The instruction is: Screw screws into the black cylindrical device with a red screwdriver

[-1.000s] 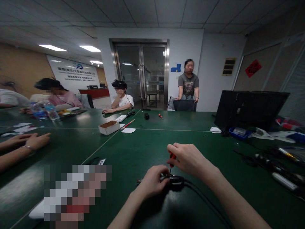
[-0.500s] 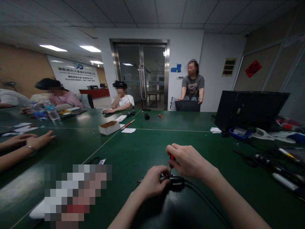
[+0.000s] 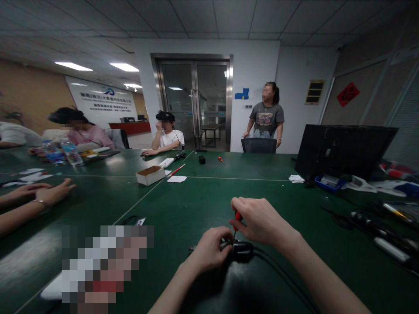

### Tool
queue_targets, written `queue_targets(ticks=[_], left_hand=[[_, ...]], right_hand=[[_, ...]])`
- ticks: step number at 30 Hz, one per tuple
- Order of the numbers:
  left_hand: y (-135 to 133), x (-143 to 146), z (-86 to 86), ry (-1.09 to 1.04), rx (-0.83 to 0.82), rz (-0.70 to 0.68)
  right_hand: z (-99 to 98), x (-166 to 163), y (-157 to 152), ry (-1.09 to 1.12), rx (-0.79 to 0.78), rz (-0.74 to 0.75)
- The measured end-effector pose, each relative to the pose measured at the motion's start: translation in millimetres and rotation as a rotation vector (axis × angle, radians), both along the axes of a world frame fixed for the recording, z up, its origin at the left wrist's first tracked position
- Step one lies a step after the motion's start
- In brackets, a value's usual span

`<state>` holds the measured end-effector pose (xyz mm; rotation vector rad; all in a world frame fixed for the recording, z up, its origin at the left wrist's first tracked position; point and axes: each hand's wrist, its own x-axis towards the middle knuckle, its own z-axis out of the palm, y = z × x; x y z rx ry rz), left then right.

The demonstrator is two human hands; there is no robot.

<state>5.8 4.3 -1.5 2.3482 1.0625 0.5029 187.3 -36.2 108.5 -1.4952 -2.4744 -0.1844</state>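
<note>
My right hand point(image 3: 258, 218) is closed around the red handle of a screwdriver point(image 3: 237, 219), held almost upright. Its thin shaft points down at a black corded device point(image 3: 242, 251) lying on the green table point(image 3: 203, 205). I cannot make out exactly where the tip touches. My left hand point(image 3: 212, 248) grips the left part of that device, fingers curled over it and hiding much of its body. Dark cables point(image 3: 278, 266) run from its right end toward the near edge of the table.
An open cardboard box point(image 3: 149, 175) stands ahead on the left, near paper slips point(image 3: 176, 179). Farther off lie a black block point(image 3: 202, 160) and another screwdriver point(image 3: 221, 160). A monitor point(image 3: 343, 150) and several tools are at right. A co-worker's hands point(image 3: 49, 192) rest at left.
My right hand and the screwdriver handle have shifted slightly to the right; my left hand stays on the device. The standing person behind the chair has straightened and turned.
</note>
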Motion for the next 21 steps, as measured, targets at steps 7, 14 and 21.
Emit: queue_targets(ticks=[7,14,21], left_hand=[[1,0,-0.5,0.020,-0.006,0.008],[1,0,-2.0,-0.010,0.006,-0.006],[-1,1,-0.9,0.005,0.001,0.005]], right_hand=[[-0.9,-5,5,-0.059,0.006,-0.131],[-2.4,2,7,0.105,-0.075,0.034],[-10.0,9,12,0.354,-0.166,0.257]])
